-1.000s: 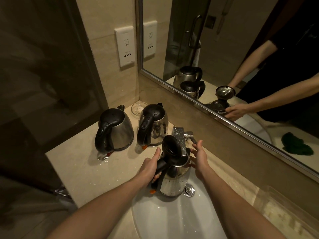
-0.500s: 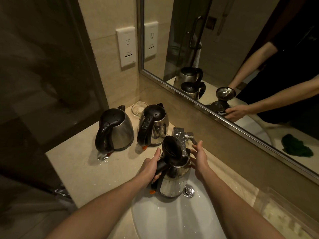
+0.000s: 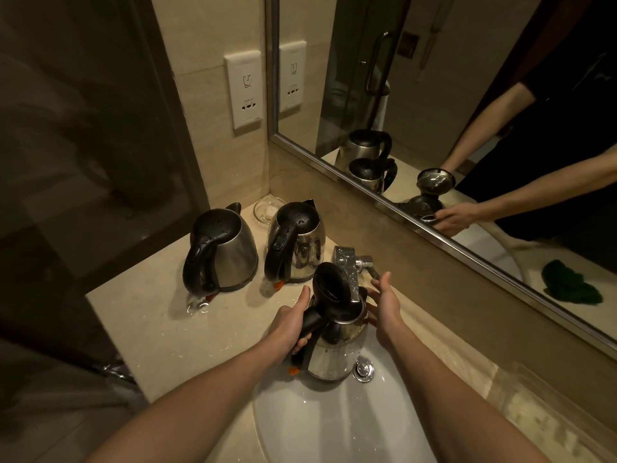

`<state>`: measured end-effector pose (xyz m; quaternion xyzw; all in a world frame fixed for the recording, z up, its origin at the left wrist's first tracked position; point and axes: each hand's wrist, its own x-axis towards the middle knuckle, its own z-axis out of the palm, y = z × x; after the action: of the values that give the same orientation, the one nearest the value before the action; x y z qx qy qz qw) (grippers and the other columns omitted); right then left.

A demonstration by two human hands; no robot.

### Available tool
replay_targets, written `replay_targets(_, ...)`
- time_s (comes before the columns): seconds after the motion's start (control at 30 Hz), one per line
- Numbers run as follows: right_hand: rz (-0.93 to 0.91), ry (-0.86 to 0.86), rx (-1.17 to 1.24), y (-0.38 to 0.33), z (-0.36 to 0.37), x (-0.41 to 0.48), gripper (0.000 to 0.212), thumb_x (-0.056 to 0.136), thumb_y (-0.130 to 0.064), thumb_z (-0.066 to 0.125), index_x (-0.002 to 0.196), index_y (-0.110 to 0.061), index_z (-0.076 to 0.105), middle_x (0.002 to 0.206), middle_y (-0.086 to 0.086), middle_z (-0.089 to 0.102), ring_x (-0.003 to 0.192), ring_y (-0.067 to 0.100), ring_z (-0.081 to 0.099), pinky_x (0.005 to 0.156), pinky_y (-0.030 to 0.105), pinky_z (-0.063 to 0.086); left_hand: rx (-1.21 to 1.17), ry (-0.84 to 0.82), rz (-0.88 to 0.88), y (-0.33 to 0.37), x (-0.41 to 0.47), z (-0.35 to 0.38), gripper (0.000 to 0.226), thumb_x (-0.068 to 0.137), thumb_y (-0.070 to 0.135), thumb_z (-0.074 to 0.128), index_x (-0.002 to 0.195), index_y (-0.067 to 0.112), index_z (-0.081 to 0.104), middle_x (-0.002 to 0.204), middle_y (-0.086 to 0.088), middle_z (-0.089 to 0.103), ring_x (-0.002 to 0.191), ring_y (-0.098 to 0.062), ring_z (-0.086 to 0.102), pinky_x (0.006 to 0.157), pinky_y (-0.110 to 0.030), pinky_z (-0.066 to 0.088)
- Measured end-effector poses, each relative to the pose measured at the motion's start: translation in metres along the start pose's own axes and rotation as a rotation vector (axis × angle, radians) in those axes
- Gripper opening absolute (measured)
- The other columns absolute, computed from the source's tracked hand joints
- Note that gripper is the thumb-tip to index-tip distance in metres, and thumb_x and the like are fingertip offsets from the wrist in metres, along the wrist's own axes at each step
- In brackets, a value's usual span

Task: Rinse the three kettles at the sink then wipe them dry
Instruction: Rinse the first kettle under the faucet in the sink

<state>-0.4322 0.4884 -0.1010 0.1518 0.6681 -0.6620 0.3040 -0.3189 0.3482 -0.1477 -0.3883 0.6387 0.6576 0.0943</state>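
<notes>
Three steel kettles with black handles are in view. My left hand grips the black handle of one kettle, held over the white sink with its lid flipped up under the chrome faucet. My right hand rests with spread fingers against the far side of that kettle's rim, just below the faucet lever. Two other kettles stand shut on the counter: one at the left, one beside it, both beaded with drops.
The beige counter is wet near the left kettle. A small glass dish sits in the back corner. A mirror lines the wall behind the faucet and reflects a green cloth. A wall socket is above the kettles.
Almost nothing differs: both hands stay on the kettle under the faucet, with only a slight shift of the view.
</notes>
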Motion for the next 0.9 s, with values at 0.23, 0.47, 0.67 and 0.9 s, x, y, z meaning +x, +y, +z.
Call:
replay_targets(0.23, 0.006, -0.017, 0.009, -0.0010, 0.0004, -0.0035, 0.066, 0.099, -0.059, 0.022, 0.146, -0.015, 0.040, 0.137, 0.009, 0.049, 0.119, 0.029, 0.049, 0.091, 0.041, 0.034, -0.003, 0.005, -0.004, 0.0006, -0.0005, 0.0000, 0.075, 0.092, 0.080, 0.029, 0.067, 0.014, 0.055, 0.045, 0.000, 0.050, 0.037, -0.013, 0.045, 0.050, -0.027, 0.040)
replay_targets(0.47, 0.007, -0.018, 0.016, -0.0011, 0.0023, -0.0040, 0.065, 0.099, -0.059, 0.023, 0.143, -0.015, 0.042, 0.121, 0.004, 0.052, 0.103, 0.023, 0.050, 0.088, 0.040, 0.037, -0.018, 0.002, -0.004, 0.0004, -0.0017, -0.0009, 0.073, 0.092, 0.079, 0.030, 0.073, 0.014, 0.057, 0.047, 0.000, 0.050, 0.038, -0.013, 0.045, 0.049, -0.026, 0.039)
replay_targets(0.67, 0.008, -0.013, 0.021, 0.0002, 0.0019, -0.0028, 0.063, 0.099, -0.059, 0.024, 0.139, -0.017, 0.046, 0.119, 0.004, 0.054, 0.104, 0.024, 0.051, 0.091, 0.042, 0.037, -0.011, 0.012, -0.010, 0.0000, -0.0015, -0.0008, 0.073, 0.092, 0.079, 0.030, 0.074, 0.015, 0.057, 0.048, 0.000, 0.051, 0.039, -0.013, 0.045, 0.050, -0.026, 0.039)
replay_targets(0.9, 0.004, -0.016, 0.011, 0.0013, 0.0007, -0.0015, 0.064, 0.099, -0.060, 0.023, 0.140, -0.017, 0.046, 0.128, 0.006, 0.053, 0.109, 0.025, 0.051, 0.095, 0.044, 0.036, -0.015, 0.006, -0.011, -0.0003, -0.0010, 0.0010, 0.073, 0.091, 0.080, 0.030, 0.073, 0.014, 0.057, 0.046, 0.001, 0.050, 0.039, -0.014, 0.046, 0.049, -0.026, 0.040)
